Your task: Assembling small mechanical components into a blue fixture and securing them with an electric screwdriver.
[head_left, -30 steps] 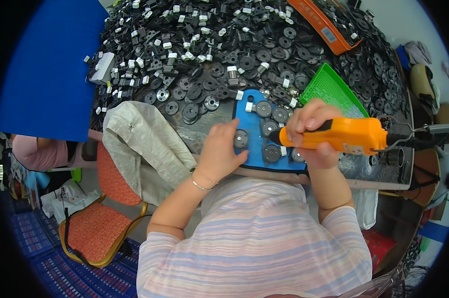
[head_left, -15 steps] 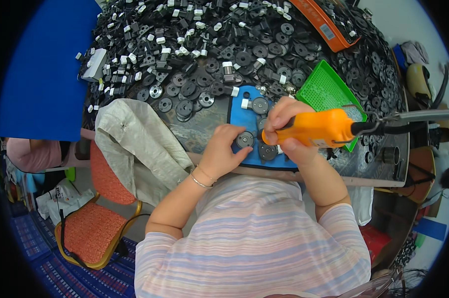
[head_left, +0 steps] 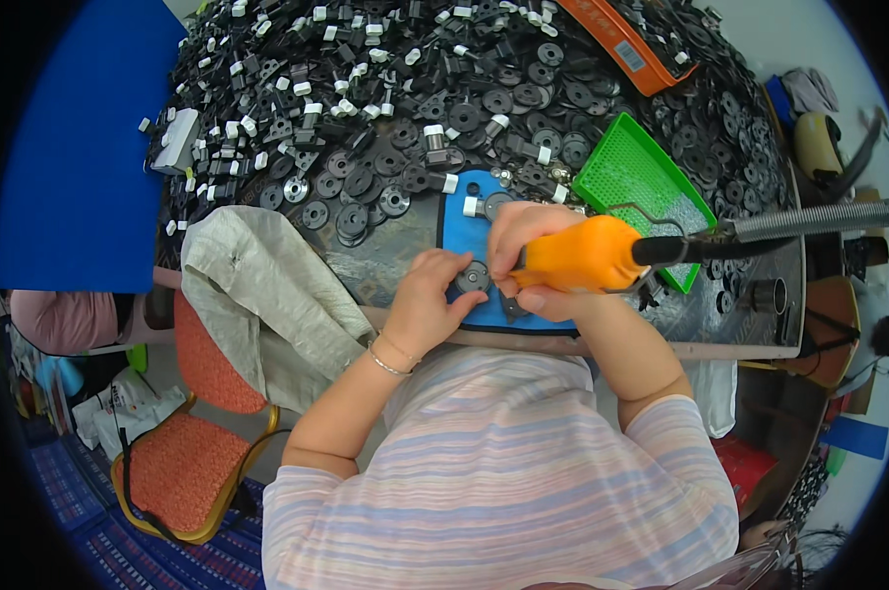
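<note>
My left hand (head_left: 428,300) rests at the left edge of a blue mat (head_left: 456,231), with thumb and fingers closed around the rim of a dark round disc (head_left: 473,276). My right hand (head_left: 531,258) grips an orange power screwdriver (head_left: 597,254), which lies nearly level with its front pointing left. That front end is close to the disc's right side, but my fingers hide the tip, so contact cannot be told. Another dark disc (head_left: 498,204) with a white piece beside it lies farther up the mat, partly behind my right hand. A further dark part shows below that hand.
A large heap of black parts with white ends (head_left: 366,74) covers the far table. To the right are a green mesh tray (head_left: 616,172) and an orange bin (head_left: 626,44). Grey cloth (head_left: 253,261) hangs over the near left edge. The screwdriver's cable and a coiled spring (head_left: 808,220) stretch right.
My right hand has brought the screwdriver left, close to the disc in my left hand. The left hand keeps its hold. The whole view has shifted slightly.
</note>
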The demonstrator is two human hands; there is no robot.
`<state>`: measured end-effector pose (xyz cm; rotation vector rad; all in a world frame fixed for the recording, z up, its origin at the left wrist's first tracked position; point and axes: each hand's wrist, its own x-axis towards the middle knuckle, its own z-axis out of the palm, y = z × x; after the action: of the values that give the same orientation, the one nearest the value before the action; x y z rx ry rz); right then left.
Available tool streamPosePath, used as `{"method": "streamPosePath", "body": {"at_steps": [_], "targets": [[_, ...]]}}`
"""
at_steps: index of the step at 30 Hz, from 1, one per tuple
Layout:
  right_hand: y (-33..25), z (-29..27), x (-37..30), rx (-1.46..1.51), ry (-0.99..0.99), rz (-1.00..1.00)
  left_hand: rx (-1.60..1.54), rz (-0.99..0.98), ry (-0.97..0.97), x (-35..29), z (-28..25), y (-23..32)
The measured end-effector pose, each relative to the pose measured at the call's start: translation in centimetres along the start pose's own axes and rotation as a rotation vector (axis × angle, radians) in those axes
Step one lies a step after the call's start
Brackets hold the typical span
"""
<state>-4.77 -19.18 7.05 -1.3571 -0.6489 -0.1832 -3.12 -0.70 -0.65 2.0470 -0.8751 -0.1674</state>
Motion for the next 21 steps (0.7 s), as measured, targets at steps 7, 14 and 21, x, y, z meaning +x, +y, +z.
{"method": "streamPosePath", "body": {"at_steps": [7,14,21], "targets": [[1.6,-0.5,-0.6,0.041,0.027,0.066,0.006,-0.006,-0.001,0.1,0.0,0.4],[-1.7,-2.1,-0.7,0.151,0.149,-0.075,0.044,0.008,0.019,-0.1,0.2,0.2],[-5.4,-11.9,-5.5,-0.178,0.824,-0.451,0.146,0.056,0.057,0.0,0.8,0.6]]}}
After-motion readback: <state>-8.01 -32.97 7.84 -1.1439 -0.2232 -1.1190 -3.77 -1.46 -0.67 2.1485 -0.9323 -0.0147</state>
